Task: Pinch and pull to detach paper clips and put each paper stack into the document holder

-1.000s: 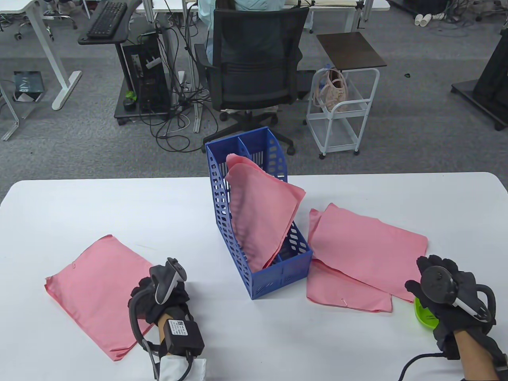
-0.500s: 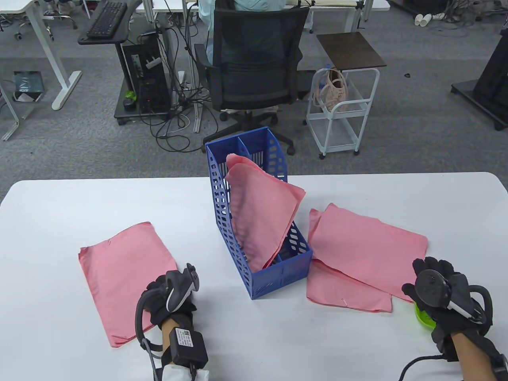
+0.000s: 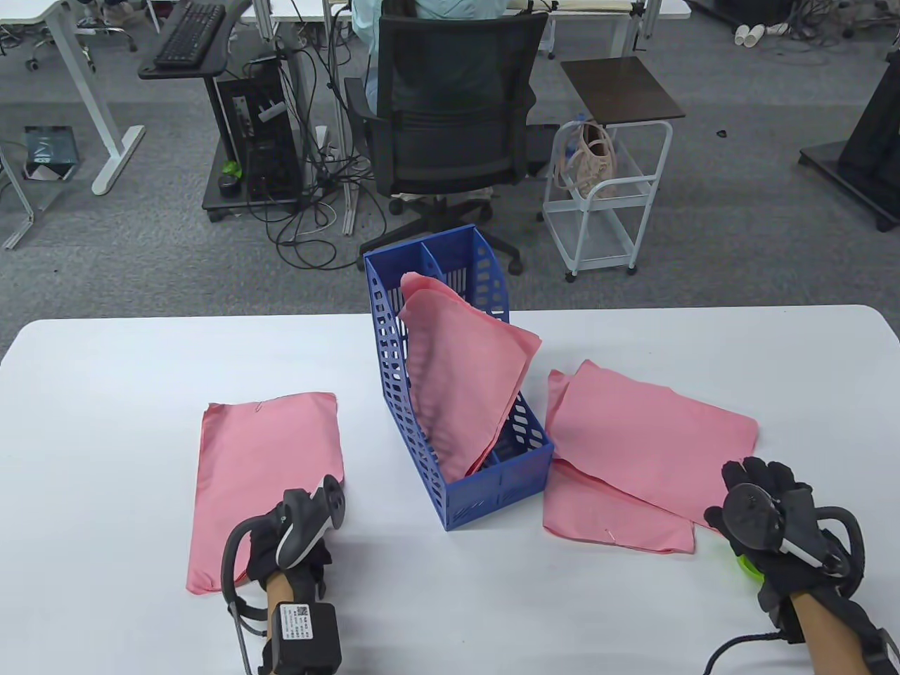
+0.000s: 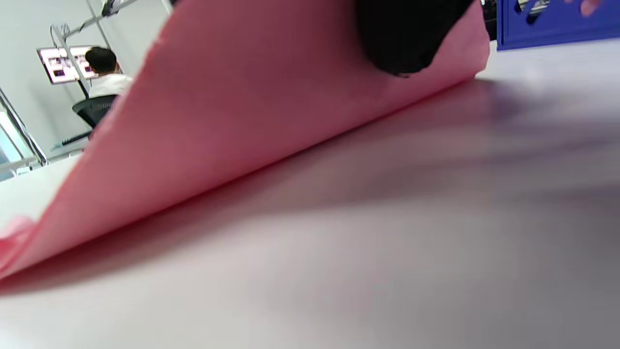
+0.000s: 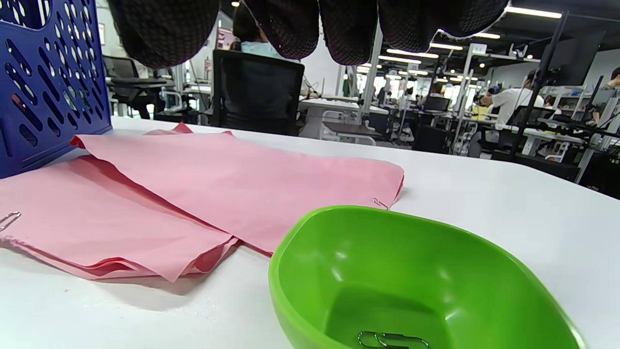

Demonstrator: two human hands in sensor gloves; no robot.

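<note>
No readable writing. The blue document holder (image 3: 457,394) on the tabletop (image 3: 105,394) holds one pink paper stack (image 3: 464,373); the green bowl (image 5: 411,276) holds a paper clip (image 5: 392,340). Your left hand (image 3: 281,545) pinches the near corner of the left stack (image 3: 267,464); your right hand (image 3: 766,506) hangs spread over the bowl.

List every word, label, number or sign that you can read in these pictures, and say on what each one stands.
No text can be read.
White label with a square code on the black box at the left wrist: print too small.
Screens in the left wrist view: blurred.
</note>
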